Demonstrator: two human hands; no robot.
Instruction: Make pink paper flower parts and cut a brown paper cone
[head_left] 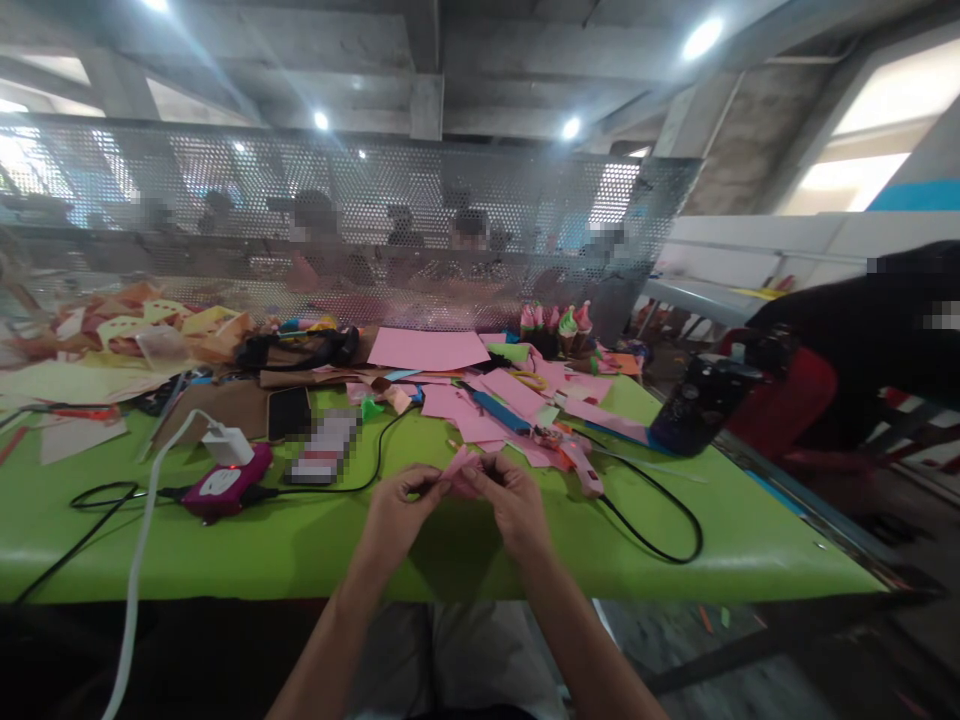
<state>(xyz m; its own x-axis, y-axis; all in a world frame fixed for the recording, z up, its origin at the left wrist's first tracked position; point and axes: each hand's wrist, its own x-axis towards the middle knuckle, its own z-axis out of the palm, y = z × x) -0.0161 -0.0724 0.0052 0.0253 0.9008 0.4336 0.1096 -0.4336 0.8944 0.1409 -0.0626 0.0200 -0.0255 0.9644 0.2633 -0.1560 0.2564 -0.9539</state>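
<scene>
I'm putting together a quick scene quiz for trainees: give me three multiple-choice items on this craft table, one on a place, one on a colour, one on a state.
1. Where does the magenta power bank lie?
A. left of the hands
B. right of the hands
C. on the pink sheets

2. What colour is the table cover?
A. white
B. bright green
C. blue

3. How is the small pink paper piece held?
A. lying loose on the table
B. in the right hand alone
C. pinched by both hands

Answers:
1 A, it sits by the white charger, left of the left hand.
2 B, green shows all around the clutter.
3 C, the fingers of the left hand and the right hand meet on it above the table.
</scene>
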